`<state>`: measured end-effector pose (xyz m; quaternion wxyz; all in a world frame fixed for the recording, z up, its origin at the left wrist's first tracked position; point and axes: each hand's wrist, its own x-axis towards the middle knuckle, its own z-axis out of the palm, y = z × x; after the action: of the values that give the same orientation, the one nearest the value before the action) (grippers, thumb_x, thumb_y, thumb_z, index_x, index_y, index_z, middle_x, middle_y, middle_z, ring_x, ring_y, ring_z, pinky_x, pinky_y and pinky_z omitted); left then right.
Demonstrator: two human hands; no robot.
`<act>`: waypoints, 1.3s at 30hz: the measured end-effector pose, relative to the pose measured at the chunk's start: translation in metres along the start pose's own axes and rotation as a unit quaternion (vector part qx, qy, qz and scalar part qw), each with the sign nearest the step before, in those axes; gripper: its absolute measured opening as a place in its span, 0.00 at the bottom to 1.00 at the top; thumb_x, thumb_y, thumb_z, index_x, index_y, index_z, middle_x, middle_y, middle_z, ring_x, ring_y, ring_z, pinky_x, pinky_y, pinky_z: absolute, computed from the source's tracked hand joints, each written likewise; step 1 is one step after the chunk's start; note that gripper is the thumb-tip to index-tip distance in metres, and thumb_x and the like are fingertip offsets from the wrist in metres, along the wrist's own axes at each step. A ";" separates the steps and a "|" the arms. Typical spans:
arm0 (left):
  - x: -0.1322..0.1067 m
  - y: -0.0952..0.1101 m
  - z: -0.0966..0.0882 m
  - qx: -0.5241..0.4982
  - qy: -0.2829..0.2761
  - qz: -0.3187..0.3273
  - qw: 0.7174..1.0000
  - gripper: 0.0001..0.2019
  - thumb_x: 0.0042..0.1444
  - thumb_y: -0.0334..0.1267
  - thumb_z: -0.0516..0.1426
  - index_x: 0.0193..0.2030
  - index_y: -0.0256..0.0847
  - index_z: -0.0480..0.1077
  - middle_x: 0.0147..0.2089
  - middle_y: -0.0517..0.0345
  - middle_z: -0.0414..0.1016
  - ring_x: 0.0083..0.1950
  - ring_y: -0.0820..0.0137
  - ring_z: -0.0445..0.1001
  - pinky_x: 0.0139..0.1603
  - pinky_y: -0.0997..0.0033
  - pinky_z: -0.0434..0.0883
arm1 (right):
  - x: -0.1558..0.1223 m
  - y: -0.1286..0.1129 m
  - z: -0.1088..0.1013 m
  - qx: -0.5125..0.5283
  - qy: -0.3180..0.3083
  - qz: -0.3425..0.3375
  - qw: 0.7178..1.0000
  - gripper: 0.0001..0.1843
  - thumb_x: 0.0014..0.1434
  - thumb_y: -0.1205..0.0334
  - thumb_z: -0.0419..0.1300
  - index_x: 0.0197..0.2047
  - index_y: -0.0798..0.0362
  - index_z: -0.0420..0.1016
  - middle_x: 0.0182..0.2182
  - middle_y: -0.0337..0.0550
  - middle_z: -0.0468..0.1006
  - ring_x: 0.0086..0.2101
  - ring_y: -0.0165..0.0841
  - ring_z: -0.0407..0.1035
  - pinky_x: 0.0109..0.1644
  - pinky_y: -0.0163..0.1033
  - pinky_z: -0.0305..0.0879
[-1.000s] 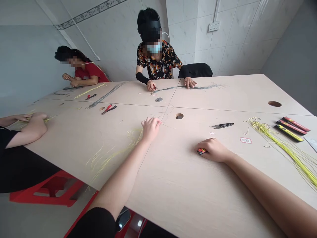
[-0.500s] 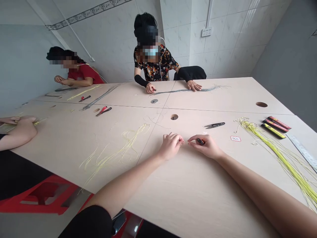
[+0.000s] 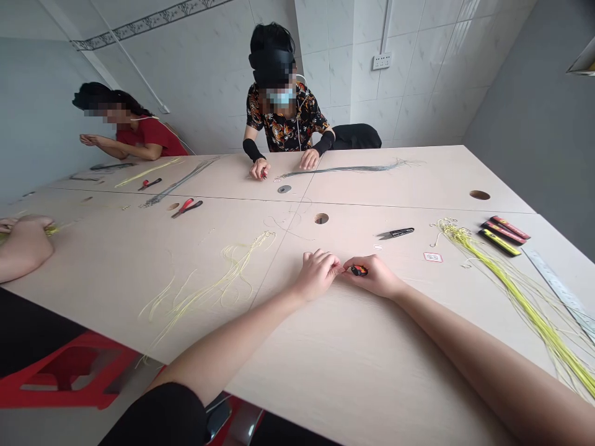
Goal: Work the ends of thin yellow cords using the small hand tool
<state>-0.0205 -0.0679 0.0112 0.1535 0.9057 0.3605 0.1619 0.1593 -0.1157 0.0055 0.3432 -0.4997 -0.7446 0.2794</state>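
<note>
My left hand is closed in a pinch over the middle of the table; whatever its fingertips hold is too small to make out. My right hand is wrapped round a small black tool with an orange-red end, its exact kind not clear. The fingertips of both hands meet or nearly meet. To the left of them lie loose pale yellow lines. On the right is a thick bundle of yellow lines with small metal hooks at its far end. Black thread snips rest beyond my right hand.
Black boxes and a steel ruler lie at the right. A small label card is by the bundle. Red-handled pliers lie at the left. Co-workers sit across and at the left. Round holes pierce the table.
My right hand has moved in to my left, closing the gap between the fingertips, and the tool has turned in it. The person across has drawn both hands back from the grey lines.
</note>
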 end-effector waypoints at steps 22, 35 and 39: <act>0.001 0.003 -0.003 -0.087 0.026 0.009 0.996 0.13 0.63 0.43 0.45 0.31 0.42 0.63 0.33 0.59 0.73 0.38 0.69 0.70 0.45 0.66 0.61 | 0.009 0.001 -0.005 0.090 -0.046 0.044 0.994 0.15 0.49 0.57 0.55 0.20 0.55 0.55 0.19 0.32 0.50 0.23 0.23 0.45 0.26 0.33 0.44; -0.003 0.001 -0.005 -0.227 0.104 0.064 0.966 0.10 0.58 0.41 0.52 0.28 0.40 0.63 0.23 0.64 0.63 0.24 0.77 0.59 0.26 0.77 0.60 | 0.010 0.002 -0.011 0.209 -0.040 0.068 0.975 0.09 0.49 0.60 0.56 0.27 0.58 0.71 0.21 0.34 0.62 0.24 0.23 0.54 0.29 0.32 0.51; -0.004 0.003 -0.006 -0.222 0.087 0.043 0.970 0.09 0.53 0.39 0.55 0.25 0.38 0.64 0.23 0.64 0.63 0.23 0.78 0.54 0.25 0.77 0.56 | 0.009 0.007 -0.011 0.216 -0.026 0.071 0.973 0.10 0.49 0.58 0.58 0.29 0.58 0.72 0.21 0.34 0.64 0.24 0.23 0.55 0.30 0.32 0.52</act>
<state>-0.0241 -0.0717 0.0171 0.3121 0.8460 0.2882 0.3222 0.1690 -0.1038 0.0093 0.4029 -0.4576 -0.6380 0.4704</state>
